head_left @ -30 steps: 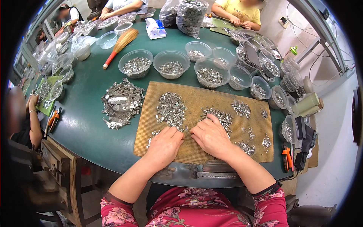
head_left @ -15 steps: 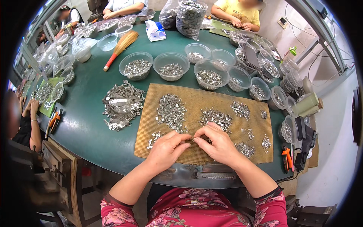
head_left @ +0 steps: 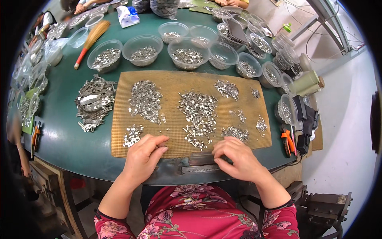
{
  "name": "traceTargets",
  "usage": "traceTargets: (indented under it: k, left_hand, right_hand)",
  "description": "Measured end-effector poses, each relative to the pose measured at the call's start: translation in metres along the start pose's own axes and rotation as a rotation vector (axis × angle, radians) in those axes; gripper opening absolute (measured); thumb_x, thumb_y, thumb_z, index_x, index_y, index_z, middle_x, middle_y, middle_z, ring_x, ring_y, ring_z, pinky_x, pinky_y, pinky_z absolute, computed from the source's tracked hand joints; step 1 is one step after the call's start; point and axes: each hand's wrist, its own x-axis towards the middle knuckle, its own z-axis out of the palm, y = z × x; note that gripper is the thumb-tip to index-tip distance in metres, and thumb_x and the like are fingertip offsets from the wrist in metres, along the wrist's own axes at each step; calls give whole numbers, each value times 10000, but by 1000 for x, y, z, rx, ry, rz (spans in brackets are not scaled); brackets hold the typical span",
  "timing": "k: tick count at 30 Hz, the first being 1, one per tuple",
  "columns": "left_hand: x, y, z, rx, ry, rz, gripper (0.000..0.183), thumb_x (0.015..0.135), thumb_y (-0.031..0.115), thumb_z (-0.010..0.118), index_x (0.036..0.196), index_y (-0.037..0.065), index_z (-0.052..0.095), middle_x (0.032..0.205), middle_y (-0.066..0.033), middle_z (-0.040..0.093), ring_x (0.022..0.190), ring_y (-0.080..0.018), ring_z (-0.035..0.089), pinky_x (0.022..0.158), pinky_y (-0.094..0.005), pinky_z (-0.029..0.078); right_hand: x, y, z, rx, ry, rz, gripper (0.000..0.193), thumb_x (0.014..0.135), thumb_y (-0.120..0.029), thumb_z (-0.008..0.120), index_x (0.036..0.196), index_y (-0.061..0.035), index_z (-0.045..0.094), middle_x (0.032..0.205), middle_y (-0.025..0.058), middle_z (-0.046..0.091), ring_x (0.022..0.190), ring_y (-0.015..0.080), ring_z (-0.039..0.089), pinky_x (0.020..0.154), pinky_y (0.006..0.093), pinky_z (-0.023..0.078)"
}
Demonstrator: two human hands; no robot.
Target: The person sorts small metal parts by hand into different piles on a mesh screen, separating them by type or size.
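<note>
My left hand (head_left: 144, 156) is over the near edge of a tan textured mat (head_left: 179, 81), beside a small heap of metal bits (head_left: 133, 135). Its thumb and forefinger are slightly apart, with nothing visible between them. My right hand (head_left: 236, 158) hovers at the mat's near edge, by a metal strip (head_left: 201, 169) on the table rim. Its fingers are curled in toward the thumb; anything in the pinch is too small or hidden to make out. Between the hands lies a long pile of small shiny metal pieces (head_left: 197, 117). Another heap (head_left: 234, 133) sits just beyond my right fingers.
Left of the mat lies a mound of linked metal strips (head_left: 94, 101). Clear plastic bowls (head_left: 189, 53) of metal bits line the far side. A brush (head_left: 91, 42), orange-handled pliers (head_left: 285, 141) and a black device (head_left: 305, 123) are around it. Other people work across the table.
My hands have parted from their meeting point over the mat, uncovering the middle pile. The right one has come nearer the table edge. The whole view has also shifted.
</note>
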Motion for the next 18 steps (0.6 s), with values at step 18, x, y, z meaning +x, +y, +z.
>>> traceTargets:
  k: [18]
  left_hand:
    - [-11, 24, 32, -66, -56, 77, 152, 878, -1, 763, 1020, 31, 719, 907, -106, 727, 798, -279, 688, 699, -363, 523]
  right_hand:
    - [-36, -12, 22, -111, 61, 62, 165, 881, -83, 749, 981, -97, 618, 1041, 69, 699, 1143, 273, 674, 1090, 514, 447]
